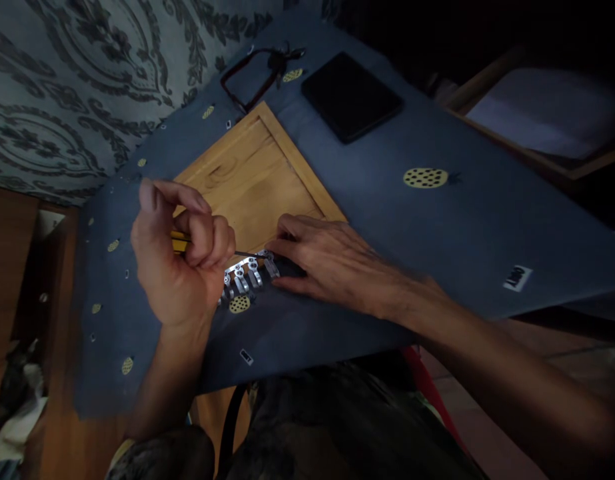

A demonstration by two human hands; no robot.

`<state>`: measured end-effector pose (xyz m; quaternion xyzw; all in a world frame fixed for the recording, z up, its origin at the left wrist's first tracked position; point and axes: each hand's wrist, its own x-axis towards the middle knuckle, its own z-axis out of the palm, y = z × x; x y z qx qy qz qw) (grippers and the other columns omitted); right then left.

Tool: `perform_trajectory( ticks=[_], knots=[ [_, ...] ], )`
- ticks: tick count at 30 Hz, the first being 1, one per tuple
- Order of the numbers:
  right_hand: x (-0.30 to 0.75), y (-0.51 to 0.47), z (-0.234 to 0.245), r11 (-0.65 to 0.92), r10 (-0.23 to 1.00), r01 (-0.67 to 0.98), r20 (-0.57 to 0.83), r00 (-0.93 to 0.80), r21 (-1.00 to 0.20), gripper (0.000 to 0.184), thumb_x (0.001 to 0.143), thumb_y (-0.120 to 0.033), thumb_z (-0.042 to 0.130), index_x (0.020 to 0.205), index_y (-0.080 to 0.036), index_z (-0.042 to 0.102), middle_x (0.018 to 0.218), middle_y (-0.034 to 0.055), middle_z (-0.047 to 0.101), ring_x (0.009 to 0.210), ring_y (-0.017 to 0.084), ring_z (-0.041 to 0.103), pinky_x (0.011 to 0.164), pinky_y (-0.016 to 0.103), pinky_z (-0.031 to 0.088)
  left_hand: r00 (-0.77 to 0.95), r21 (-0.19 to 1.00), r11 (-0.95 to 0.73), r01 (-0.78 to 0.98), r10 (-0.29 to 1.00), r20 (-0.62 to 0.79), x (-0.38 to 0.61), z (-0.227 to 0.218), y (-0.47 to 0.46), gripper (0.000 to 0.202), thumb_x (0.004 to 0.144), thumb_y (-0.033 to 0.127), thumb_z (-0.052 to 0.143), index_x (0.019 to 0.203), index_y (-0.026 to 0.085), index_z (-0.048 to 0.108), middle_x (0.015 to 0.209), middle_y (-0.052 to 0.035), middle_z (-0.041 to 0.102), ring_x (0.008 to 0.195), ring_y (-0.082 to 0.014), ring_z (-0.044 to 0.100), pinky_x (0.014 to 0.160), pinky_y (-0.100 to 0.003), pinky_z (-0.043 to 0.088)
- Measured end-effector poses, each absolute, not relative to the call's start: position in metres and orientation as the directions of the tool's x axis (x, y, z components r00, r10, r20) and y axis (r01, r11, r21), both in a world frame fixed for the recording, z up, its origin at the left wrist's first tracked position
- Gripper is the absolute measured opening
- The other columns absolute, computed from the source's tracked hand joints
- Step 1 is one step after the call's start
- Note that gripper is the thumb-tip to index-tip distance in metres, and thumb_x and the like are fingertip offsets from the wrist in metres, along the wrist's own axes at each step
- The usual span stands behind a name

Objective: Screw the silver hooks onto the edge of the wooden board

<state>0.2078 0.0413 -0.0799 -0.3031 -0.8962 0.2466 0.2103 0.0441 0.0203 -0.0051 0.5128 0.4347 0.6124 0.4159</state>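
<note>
My left hand [180, 257] is closed around a screwdriver [180, 242] with a yellow handle. Its thin dark shaft runs rightward, and the tip meets the right end of a metal hook rail [240, 265]. Several silver hooks hang from that rail, which lies along the near edge of a framed wooden board [247, 180]. My right hand [317, 257] grips the rail's last hook [271, 267] between fingers and thumb. My left hand hides the rail's left end and part of the board. Whether a screw sits under the tip is too small to tell.
A dark blue cloth with yellow pineapples [426, 178] covers the table. Behind the board lie a black tablet-like slab [352, 97], glasses [242, 77] and what look like keys [286, 57]. A patterned wall [87, 87] borders the left; an open drawer [547, 113] stands at right.
</note>
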Motion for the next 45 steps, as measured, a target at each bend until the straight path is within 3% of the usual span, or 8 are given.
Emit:
perform_trajectory(
  ticks=[10, 18, 25, 30, 45],
  knots=[
    [0.2083, 0.0414, -0.0786, 0.693, 0.649, 0.449, 0.214, -0.73, -0.564, 0.02, 0.091, -0.029, 0.074, 0.105, -0.015, 0.072, 0.111, 0.0097, 0.062, 0.092, 0.022, 0.059, 0.074, 0.035, 0.041, -0.168, 0.953, -0.298, -0.045, 0.943, 0.287, 0.0495, -0.0067, 0.0164, 0.04, 0.104, 0.038, 0.05, 0.069, 0.02, 0.061, 0.044, 0.0087, 0.017, 0.036, -0.0055, 0.012, 0.04, -0.025, 0.018],
    [0.2083, 0.0414, -0.0803, 0.694, 0.648, 0.44, 0.228, -0.727, -0.57, 0.018, 0.092, -0.029, 0.074, 0.103, -0.016, 0.07, 0.112, 0.0098, 0.062, 0.093, 0.022, 0.059, 0.075, 0.035, 0.041, -0.223, 0.929, -0.358, -0.096, 0.917, 0.33, 0.0499, -0.0053, 0.017, 0.034, 0.09, 0.04, 0.071, 0.065, 0.018, 0.064, 0.039, 0.0106, 0.019, 0.031, -0.0043, 0.012, 0.035, -0.025, 0.017],
    [0.2081, 0.0408, -0.0806, 0.686, 0.655, 0.444, 0.224, -0.722, -0.576, 0.02, 0.091, -0.029, 0.075, 0.105, -0.015, 0.071, 0.111, 0.0098, 0.062, 0.095, 0.023, 0.06, 0.077, 0.035, 0.042, -0.213, 0.95, -0.298, -0.088, 0.938, 0.274, 0.0526, -0.0018, 0.0126, 0.039, 0.101, 0.036, 0.057, 0.067, 0.018, 0.064, 0.042, 0.0091, 0.019, 0.034, -0.005, 0.014, 0.039, -0.025, 0.021],
    [0.2079, 0.0406, -0.0797, 0.692, 0.656, 0.446, 0.234, -0.718, -0.568, 0.021, 0.091, -0.029, 0.074, 0.107, -0.015, 0.071, 0.111, 0.01, 0.062, 0.096, 0.023, 0.06, 0.077, 0.036, 0.042, -0.178, 0.943, -0.328, -0.058, 0.933, 0.313, 0.0503, -0.0067, 0.0126, 0.038, 0.1, 0.042, 0.059, 0.07, 0.019, 0.062, 0.043, 0.01, 0.017, 0.034, -0.0049, 0.013, 0.039, -0.024, 0.02],
    [0.2085, 0.041, -0.0811, 0.696, 0.652, 0.449, 0.231, -0.722, -0.56, 0.02, 0.091, -0.029, 0.075, 0.104, -0.015, 0.071, 0.11, 0.009, 0.062, 0.095, 0.022, 0.059, 0.075, 0.035, 0.041, -0.205, 0.947, -0.306, -0.096, 0.937, 0.282, 0.0518, -0.0059, 0.0105, 0.042, 0.104, 0.036, 0.051, 0.068, 0.019, 0.064, 0.043, 0.0086, 0.02, 0.035, -0.0062, 0.015, 0.04, -0.025, 0.02]
  ],
)
